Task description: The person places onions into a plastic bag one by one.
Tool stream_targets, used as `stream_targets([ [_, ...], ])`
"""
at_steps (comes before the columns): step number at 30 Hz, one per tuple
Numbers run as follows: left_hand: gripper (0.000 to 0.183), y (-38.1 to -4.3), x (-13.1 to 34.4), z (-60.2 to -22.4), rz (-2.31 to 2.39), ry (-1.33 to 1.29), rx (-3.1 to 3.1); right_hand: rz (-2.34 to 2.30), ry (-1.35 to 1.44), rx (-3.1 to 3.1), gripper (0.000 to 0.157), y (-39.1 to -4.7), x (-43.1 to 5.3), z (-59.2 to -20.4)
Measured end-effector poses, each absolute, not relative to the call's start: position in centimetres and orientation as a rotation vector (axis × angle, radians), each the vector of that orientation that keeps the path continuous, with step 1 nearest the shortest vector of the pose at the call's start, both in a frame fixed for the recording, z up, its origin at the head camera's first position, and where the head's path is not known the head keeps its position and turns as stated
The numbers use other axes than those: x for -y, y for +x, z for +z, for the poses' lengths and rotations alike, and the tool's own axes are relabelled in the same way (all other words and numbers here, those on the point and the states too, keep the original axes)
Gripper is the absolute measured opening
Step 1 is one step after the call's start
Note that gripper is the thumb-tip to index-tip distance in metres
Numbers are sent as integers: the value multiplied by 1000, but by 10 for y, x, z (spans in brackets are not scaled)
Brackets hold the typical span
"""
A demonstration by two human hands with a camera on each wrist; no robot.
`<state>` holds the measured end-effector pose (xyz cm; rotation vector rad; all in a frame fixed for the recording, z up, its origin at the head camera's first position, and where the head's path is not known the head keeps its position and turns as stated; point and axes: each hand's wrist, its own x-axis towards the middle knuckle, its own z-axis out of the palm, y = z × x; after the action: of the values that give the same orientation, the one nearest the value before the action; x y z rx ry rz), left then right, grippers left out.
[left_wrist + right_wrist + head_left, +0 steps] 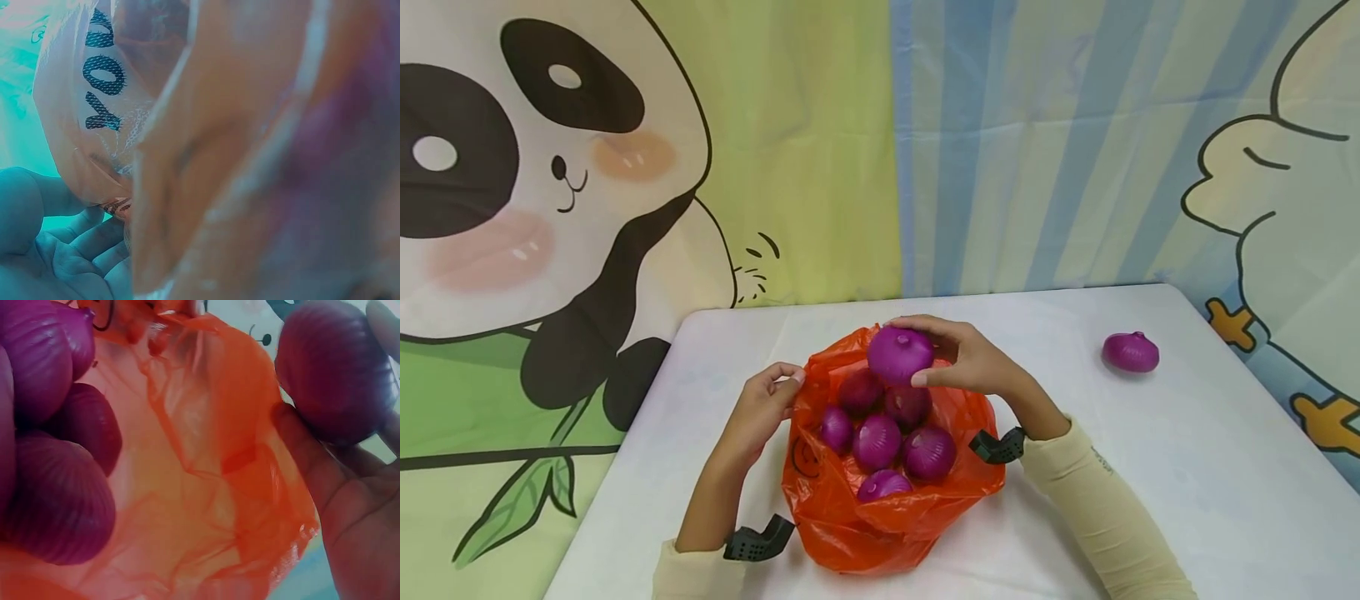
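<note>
An orange-red plastic bag (842,533) stands with its mouth spread wide, and several purple onions (877,442) lie inside it. My right hand (970,357) grips one red onion (900,356) above the bag's far side, fingers behind it and thumb in front. In the right wrist view that held onion (337,369) is beside the bag's edge, apart from the onions (56,497) within. My left hand (763,408) pinches the bag's left rim between thumb and fingers; the left wrist view shows the hand (75,250) close against the film, which hides some fingertips.
A single onion (1131,352) sits on the right part of the white table (1052,333). Behind the table's far edge hangs a printed cloth (820,167) with a panda and stripes. A black wrist device (997,446) overlaps the bag's right side.
</note>
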<state>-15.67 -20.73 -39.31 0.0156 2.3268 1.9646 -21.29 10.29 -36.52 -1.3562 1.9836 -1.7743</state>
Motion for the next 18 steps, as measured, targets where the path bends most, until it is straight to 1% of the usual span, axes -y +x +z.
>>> stream_targets([
  [3, 26, -157, 208, -393, 1967, 12, -2324, -1758, -1370, -1916, 62, -213, -100, -369],
  [9, 25, -158, 210, -393, 1981, -6, -2309, -1872, -1379, -1765, 68, -215, -99, -373],
  [18, 26, -159, 209, -394, 1973, -9, -2310, -1849, -1375, -1657, 65, -216, -103, -374],
])
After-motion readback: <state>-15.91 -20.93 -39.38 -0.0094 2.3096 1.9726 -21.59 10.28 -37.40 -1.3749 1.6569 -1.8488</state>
